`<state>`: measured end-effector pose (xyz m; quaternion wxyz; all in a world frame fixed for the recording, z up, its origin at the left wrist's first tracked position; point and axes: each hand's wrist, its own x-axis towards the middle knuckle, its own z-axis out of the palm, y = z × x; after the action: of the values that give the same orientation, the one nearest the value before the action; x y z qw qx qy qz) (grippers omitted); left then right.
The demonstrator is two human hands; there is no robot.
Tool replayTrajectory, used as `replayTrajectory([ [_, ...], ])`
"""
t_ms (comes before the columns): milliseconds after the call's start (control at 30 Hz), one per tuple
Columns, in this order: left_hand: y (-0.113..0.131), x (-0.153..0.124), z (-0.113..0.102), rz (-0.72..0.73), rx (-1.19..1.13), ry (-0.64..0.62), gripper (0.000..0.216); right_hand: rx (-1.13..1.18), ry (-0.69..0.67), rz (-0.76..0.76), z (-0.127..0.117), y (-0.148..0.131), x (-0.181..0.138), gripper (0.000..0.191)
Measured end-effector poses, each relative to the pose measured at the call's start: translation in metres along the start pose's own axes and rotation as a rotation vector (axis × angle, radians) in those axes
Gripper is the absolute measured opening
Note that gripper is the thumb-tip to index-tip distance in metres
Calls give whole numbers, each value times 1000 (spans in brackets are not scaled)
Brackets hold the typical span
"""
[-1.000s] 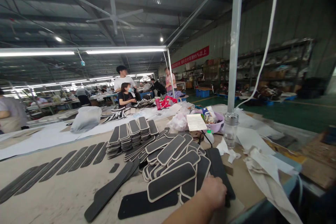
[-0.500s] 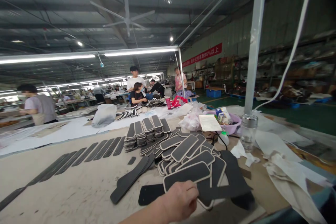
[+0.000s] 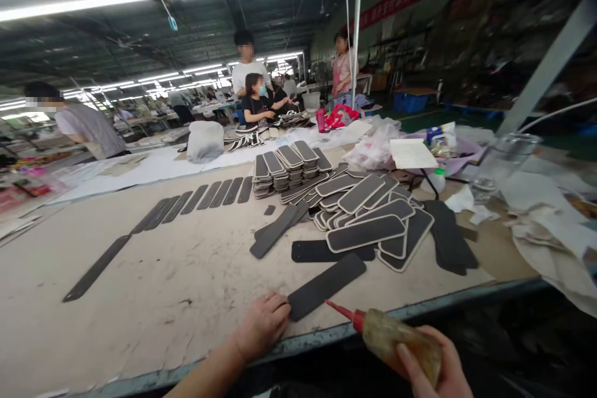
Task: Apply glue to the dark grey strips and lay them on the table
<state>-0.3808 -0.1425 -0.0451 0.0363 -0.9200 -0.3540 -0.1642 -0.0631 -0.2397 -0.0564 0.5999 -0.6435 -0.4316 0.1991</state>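
Note:
My left hand (image 3: 265,324) is closed on the near left end of a dark grey rounded panel (image 3: 326,285), which lies at a slant near the table's front edge. My right hand (image 3: 441,364) grips a squeeze bottle (image 3: 396,339) with murky yellowish contents. Its red nozzle (image 3: 342,309) points left, with the tip close to the panel's lower edge; whether they touch I cannot tell. Just beyond lies a black strip (image 3: 308,251), beside a loose heap of grey panels with pale borders (image 3: 366,233).
Neat stacks of bordered panels (image 3: 291,155) stand behind the heap. A row of dark strips (image 3: 196,199) runs across the table (image 3: 186,323) to the left. At the right are a clear jar (image 3: 506,158), a purple basin (image 3: 471,158) and crumpled white paper (image 3: 536,233). Several people work farther back.
My left hand has moved left from beside the heap, and a dark panel now lies under its fingers at the table edge. My right hand has appeared with the squeeze bottle. The view has tilted down.

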Motion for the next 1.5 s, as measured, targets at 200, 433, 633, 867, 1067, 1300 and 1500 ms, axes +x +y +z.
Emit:
replayTrajectory([
  [200, -12, -8, 1, 6, -7, 0, 21, -240, -133, -260, 33, -20, -5, 35],
  [433, -15, -17, 3, 6, -18, -24, 18, -352, -189, -404, 62, -31, -10, 26],
  [633, -10, -14, 6, 0, -20, -21, 18, -363, -177, -448, 73, -36, -17, 28],
  [867, -10, -14, 8, 4, -22, -25, 14, -294, -261, -458, 77, -39, -21, 18],
  [1067, -9, -13, 9, 1, -31, -6, 16, -340, -188, -403, 63, -30, -14, 19],
  [1300, -11, -14, 12, 13, -40, 40, 19, -471, 9, -375, 32, -24, 6, 28],
  [1500, -11, -12, 11, 25, -69, 78, 21, -559, 116, -347, 14, -13, 20, 32],
])
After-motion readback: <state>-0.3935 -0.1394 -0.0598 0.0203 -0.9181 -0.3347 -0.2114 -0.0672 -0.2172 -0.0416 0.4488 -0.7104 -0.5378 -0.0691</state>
